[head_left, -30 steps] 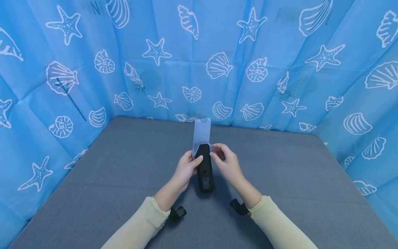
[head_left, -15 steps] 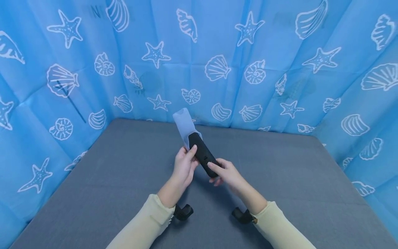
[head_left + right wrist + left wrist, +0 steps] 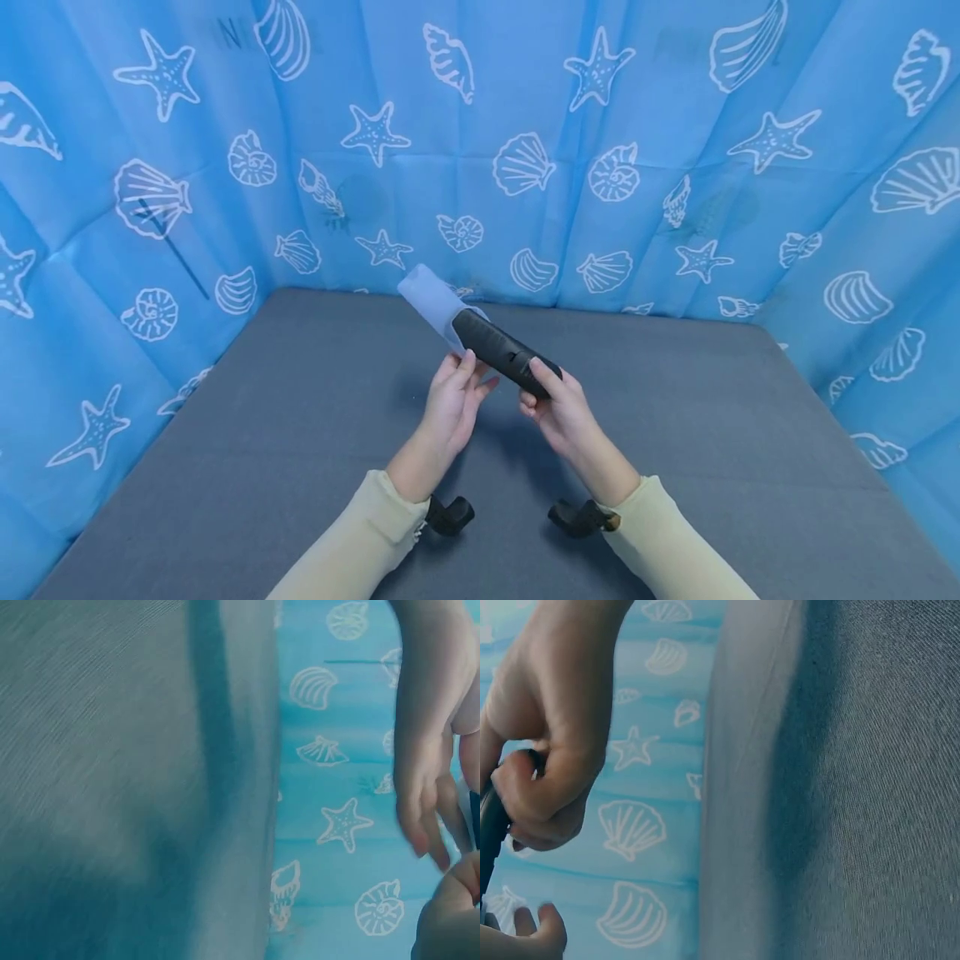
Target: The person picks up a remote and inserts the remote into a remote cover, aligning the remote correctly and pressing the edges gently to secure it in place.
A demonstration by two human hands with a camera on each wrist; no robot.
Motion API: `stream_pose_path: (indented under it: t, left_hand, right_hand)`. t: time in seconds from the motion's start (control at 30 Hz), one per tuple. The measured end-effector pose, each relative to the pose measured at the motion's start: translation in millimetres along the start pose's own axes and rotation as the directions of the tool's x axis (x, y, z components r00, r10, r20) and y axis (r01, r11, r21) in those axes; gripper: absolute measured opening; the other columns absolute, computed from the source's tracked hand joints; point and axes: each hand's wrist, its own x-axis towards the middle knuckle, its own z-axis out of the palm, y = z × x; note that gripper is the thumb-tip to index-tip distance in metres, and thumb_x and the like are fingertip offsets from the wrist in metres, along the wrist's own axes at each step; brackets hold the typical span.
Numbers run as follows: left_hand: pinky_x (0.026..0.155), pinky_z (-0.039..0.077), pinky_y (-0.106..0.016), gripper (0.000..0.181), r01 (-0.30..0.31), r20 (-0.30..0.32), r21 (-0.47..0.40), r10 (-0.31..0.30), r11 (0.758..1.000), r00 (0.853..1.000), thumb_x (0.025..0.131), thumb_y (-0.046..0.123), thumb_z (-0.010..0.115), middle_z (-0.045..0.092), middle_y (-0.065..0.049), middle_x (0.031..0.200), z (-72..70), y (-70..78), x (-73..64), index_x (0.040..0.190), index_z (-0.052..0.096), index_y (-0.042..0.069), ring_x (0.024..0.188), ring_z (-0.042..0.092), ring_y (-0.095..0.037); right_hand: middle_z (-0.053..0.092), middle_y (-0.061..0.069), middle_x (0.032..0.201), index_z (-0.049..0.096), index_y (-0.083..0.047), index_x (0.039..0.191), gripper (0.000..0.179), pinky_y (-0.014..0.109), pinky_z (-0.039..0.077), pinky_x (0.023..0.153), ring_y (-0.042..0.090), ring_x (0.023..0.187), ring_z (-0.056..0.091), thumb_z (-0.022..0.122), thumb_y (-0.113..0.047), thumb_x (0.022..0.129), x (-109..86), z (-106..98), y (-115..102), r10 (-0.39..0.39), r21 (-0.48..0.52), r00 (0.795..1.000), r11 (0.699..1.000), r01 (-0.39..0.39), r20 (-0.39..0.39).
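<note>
In the head view a black remote control (image 3: 495, 342) slants down to the right, raised off the table. Its upper left end sits in the mouth of a translucent plastic sleeve (image 3: 431, 296), which extends beyond it. My right hand (image 3: 562, 408) grips the remote's lower end, thumb on top and fingers curled beneath. With thumb and fingers, my left hand (image 3: 450, 400) pinches the sleeve near its mouth, other fingers loosely extended. The left wrist view shows my right hand (image 3: 555, 750) curled around the dark remote (image 3: 489, 832). In the right wrist view, the remote is mostly cut off.
A grey cloth-covered table (image 3: 315, 400) lies under both hands. Behind and at the sides hangs a blue curtain (image 3: 420, 192) printed with white shells and starfish. Black wrist mounts (image 3: 450, 517) stick out from under the pale sleeves.
My right hand has moved from beside the remote's upper end to its lower end and taken hold. The remote and sleeve have swung from nearly upright to slanting left.
</note>
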Motion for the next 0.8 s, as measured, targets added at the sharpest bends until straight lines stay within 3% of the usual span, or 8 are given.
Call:
stream_pose_path:
  t: [0.13,0.23,0.37,0.5,0.57,0.63,0.73,0.8]
  left_hand:
    - [0.111,0.02,-0.055,0.041,-0.005,0.018,0.008,0.004,1.0,1.0,0.106,0.012,0.037,0.046,-0.012,0.137,2.8,-1.4,-0.5,0.143,0.03,-0.006,0.138,0.034,-0.031]
    - [0.112,0.02,-0.054,0.043,0.011,0.042,0.042,-0.013,0.999,0.999,0.105,0.008,0.039,0.042,-0.015,0.141,1.7,0.8,0.0,0.144,0.03,-0.007,0.138,0.033,-0.031]
    - [0.106,0.029,-0.047,0.04,0.061,0.064,0.124,-0.069,0.99,0.996,0.099,-0.001,0.044,0.051,-0.009,0.126,-5.1,5.5,1.1,0.138,0.038,-0.006,0.124,0.045,-0.026]
    - [0.095,0.037,-0.041,0.028,0.12,0.076,0.143,-0.132,0.982,0.988,0.091,-0.009,0.042,0.061,0.001,0.102,-13.6,8.9,2.0,0.11,0.058,0.003,0.101,0.056,-0.014]
    - [0.097,0.036,-0.045,0.029,0.153,0.108,0.13,-0.168,0.98,0.98,0.093,-0.006,0.039,0.065,0.004,0.095,-17.3,10.4,2.2,0.097,0.062,0.011,0.095,0.06,-0.013]
    - [0.102,0.032,-0.052,0.032,0.19,0.146,0.104,-0.204,0.976,0.968,0.098,0.003,0.035,0.068,0.004,0.092,-20.0,12.1,2.7,0.093,0.063,0.017,0.094,0.062,-0.014]
    - [0.106,0.025,-0.059,0.033,0.25,0.201,0.08,-0.261,0.965,0.944,0.105,0.023,0.029,0.069,0.0,0.097,-21.3,16.2,3.5,0.103,0.062,0.019,0.098,0.064,-0.02]
    - [0.105,0.026,-0.059,0.043,0.287,0.234,0.086,-0.3,0.954,0.925,0.107,0.038,0.024,0.068,-0.004,0.104,-21.0,19.6,3.3,0.119,0.057,0.014,0.101,0.063,-0.024]
  right_hand:
    - [0.043,0.008,0.104,0.039,-0.007,0.121,0.023,0.024,0.038,0.056,0.011,0.06,0.041,0.043,-0.023,0.105,3.1,2.6,-2.3,0.007,0.166,0.999,0.986,-0.001,-0.037]
    - [0.043,0.006,0.104,0.039,-0.009,0.119,0.022,0.023,0.037,0.057,0.011,0.061,0.04,0.042,-0.026,0.105,6.2,1.9,-4.7,0.038,0.213,0.997,0.977,-0.022,-0.071]
    - [0.047,0.003,0.102,0.04,-0.012,0.12,0.027,0.023,0.035,0.058,0.011,0.061,0.039,0.046,-0.032,0.103,10.7,-1.9,-12.0,0.07,0.196,0.991,0.979,-0.046,-0.118]
    - [0.046,0.002,0.106,0.037,-0.015,0.124,0.033,0.024,0.033,0.059,0.012,0.064,0.037,0.05,-0.035,0.101,18.6,-11.6,-21.9,0.101,0.195,0.987,0.978,-0.076,-0.122]
    - [0.043,0.003,0.108,0.034,-0.016,0.125,0.034,0.024,0.034,0.059,0.012,0.065,0.036,0.049,-0.036,0.101,22.6,-16.8,-26.3,0.12,0.187,0.988,0.977,-0.101,-0.094]
    - [0.042,0.004,0.109,0.032,-0.016,0.125,0.035,0.024,0.034,0.06,0.012,0.066,0.036,0.047,-0.038,0.101,25.7,-21.5,-30.0,0.136,0.166,0.989,0.978,-0.125,-0.058]
    - [0.041,0.005,0.109,0.03,-0.017,0.126,0.037,0.024,0.034,0.06,0.012,0.066,0.037,0.045,-0.039,0.101,30.0,-26.4,-34.4,0.145,0.119,0.989,0.982,-0.144,-0.002]
    - [0.042,0.004,0.109,0.029,-0.017,0.125,0.037,0.024,0.034,0.06,0.011,0.066,0.038,0.046,-0.04,0.101,33.1,-28.4,-36.9,0.148,0.095,0.989,0.984,-0.149,0.023]
